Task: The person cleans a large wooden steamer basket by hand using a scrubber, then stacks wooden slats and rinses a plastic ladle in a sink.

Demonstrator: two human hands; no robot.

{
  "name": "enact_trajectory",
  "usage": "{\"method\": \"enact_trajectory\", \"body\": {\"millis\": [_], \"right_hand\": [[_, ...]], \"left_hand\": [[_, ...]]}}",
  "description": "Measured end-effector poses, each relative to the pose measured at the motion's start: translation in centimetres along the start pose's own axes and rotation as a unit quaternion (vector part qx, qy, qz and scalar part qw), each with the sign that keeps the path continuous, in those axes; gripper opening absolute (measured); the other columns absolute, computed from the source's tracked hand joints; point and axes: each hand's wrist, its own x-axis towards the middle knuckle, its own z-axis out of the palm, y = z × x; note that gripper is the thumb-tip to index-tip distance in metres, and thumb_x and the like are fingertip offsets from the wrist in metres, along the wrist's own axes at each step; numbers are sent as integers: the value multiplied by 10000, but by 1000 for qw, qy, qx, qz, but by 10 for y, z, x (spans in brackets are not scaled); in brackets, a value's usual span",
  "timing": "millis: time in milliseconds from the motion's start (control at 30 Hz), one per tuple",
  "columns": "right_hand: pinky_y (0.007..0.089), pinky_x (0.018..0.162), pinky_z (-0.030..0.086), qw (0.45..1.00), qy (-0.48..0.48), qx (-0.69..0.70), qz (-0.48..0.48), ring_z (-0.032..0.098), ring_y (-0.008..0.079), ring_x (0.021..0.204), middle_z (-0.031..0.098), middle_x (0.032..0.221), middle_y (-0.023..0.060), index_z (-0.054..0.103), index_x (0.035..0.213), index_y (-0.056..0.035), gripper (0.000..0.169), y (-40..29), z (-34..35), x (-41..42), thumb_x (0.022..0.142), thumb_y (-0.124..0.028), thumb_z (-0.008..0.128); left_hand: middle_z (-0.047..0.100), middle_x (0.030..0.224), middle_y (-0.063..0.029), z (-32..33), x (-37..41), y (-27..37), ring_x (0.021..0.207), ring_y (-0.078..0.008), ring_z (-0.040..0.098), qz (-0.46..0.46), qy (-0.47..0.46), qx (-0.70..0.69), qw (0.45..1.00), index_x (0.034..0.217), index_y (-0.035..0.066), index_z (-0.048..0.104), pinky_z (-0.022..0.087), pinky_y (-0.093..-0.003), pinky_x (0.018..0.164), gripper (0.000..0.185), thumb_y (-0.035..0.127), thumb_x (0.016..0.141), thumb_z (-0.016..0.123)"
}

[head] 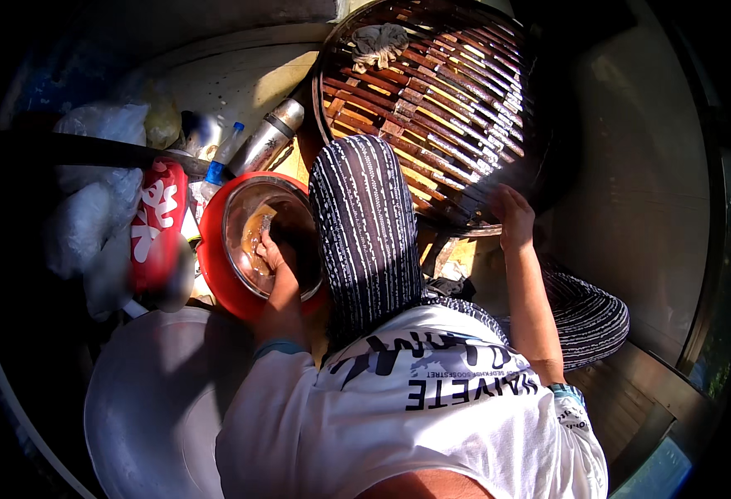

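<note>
My left hand [272,252] reaches into a shiny metal bowl [233,246] that sits inside a red plastic basin [212,262]. Brownish liquid [254,234] shows in the sunlit side of the bowl. A small greyish thing [266,222] is at my left fingertips; whether it is gripped is unclear. Over the near right edge of a round slatted bamboo rack [396,106] is my right hand [515,215]. Its fingertips fall in shadow and blur, so anything in them cannot be made out. The rack's slats look wet and glossy.
A crumpled grey cloth [378,45] lies on the rack. Left of it are a steel thermos [268,137], a plastic bottle [225,150], a red package [156,215] and clear plastic bags [88,218]. A large metal basin [147,399] stands at lower left. My striped knee [365,218] rises between bowl and rack.
</note>
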Motion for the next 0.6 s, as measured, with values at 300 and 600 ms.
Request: {"method": "enact_trajectory", "body": {"millis": [300, 600], "right_hand": [[299, 711, 550, 995, 75, 45, 50, 661, 208, 803, 666, 948, 125, 591, 1121, 6, 252, 5, -24, 14, 927, -149, 549], [259, 657, 548, 982, 74, 173, 8, 663, 185, 757, 665, 909, 99, 594, 1103, 7, 222, -25, -33, 14, 931, -121, 534]], "left_hand": [[573, 1177, -63, -107, 68, 79, 982, -215, 572, -7, -349, -599, 720, 1284, 114, 459, 508, -446, 773, 435, 100, 873, 603], [587, 1130, -126, -193, -168, 432, 925, -181, 616, 332, -494, -405, 694, 1337, 27, 384, 567, -313, 717, 539, -17, 846, 601]]}}
